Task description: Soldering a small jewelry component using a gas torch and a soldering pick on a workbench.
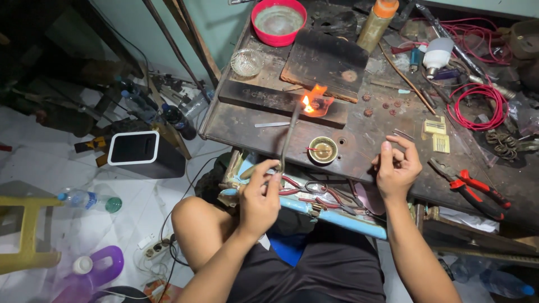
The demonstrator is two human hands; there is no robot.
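Observation:
My left hand [261, 193] grips the handle of a thin torch [289, 134]. Its tip points up and away at a flame [312, 101] that burns on a dark charred block [281, 102]. My right hand [396, 166] hovers over the bench's front edge, fingers pinched on thin tweezers [402, 134] that stick up from the fingertips. A small brass bowl [323, 150] sits on the bench between my two hands. Several small round metal pieces [377, 105] lie to the right of the flame.
Red-handled pliers [470, 188] lie at the bench's right front. Red wire coils [477, 106], a red bowl [278, 21], a glass dish [247, 62], a bottle [377, 22] and a second dark board [324, 62] sit farther back. An open drawer [320, 196] holds tools. Bottles and a black box [140, 151] stand on the floor.

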